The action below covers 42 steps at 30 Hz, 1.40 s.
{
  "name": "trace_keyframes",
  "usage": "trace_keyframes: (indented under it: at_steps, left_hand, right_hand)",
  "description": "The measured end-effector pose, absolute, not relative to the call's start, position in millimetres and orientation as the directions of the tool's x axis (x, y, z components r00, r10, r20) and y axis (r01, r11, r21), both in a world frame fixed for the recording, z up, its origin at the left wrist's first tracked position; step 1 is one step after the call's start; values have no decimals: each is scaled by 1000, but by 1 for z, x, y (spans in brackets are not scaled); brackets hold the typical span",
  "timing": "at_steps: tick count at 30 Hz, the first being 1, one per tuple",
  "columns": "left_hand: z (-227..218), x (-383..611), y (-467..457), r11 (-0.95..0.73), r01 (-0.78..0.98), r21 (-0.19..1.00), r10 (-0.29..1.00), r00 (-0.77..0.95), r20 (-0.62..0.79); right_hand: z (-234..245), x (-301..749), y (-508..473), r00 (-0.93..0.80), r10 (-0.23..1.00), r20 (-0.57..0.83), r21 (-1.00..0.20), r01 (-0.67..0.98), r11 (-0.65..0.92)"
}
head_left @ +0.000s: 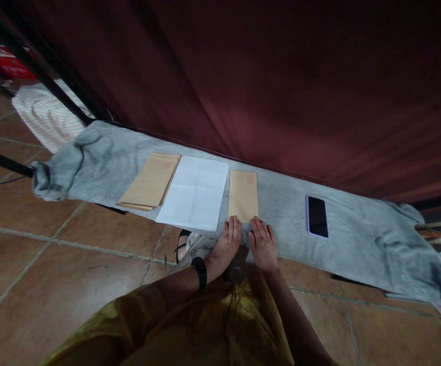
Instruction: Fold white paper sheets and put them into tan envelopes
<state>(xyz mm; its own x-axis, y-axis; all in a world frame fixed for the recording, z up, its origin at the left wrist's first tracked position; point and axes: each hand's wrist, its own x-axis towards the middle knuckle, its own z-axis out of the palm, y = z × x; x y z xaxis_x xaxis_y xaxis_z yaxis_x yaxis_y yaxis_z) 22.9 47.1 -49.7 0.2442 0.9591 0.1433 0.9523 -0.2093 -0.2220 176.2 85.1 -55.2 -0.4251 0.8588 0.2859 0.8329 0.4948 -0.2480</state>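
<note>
A single brown envelope (243,195) with small red print at its upper right lies flat on the grey cloth. My left hand (230,239) rests at its lower left corner, fingers stretched out and laid flat. At the lower right corner, my right hand (262,244) touches the envelope's edge with its fingers also extended. Neither hand grips anything. Left of the envelope lie white paper sheets (194,193) with faint fold creases. Beyond them sits a stack of brown envelopes (150,180), slightly fanned at the lower edge.
A phone (317,216) with a dark screen lies to the right on the grey cloth (281,195), which covers a long narrow surface. Behind it hangs a dark red curtain (251,91). Black metal bars (49,84) and a striped cloth (51,112) are at the left, above a tiled floor (71,274).
</note>
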Motion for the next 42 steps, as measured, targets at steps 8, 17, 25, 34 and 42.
trace_keyframes:
  at_steps: [8,17,25,34,42]
  left_hand:
    - [-53,20,44,-187,969,-162,965,213,155]
    - [-56,13,41,-203,971,-123,957,223,183]
    - [-41,2,40,-243,970,10,948,236,214]
    - [-52,-4,24,-305,952,8,930,296,219]
    - [-58,-4,18,-294,955,-25,935,293,200]
  right_hand:
    - [-47,169,118,-131,969,210,-483,848,219]
    - [-35,159,146,28,997,-68,-842,535,-72]
    - [-36,170,139,110,974,-198,-956,197,-217]
    - [-28,233,160,302,921,-248,-966,-6,-258]
    - [-34,254,157,378,885,-271,-961,-50,-273]
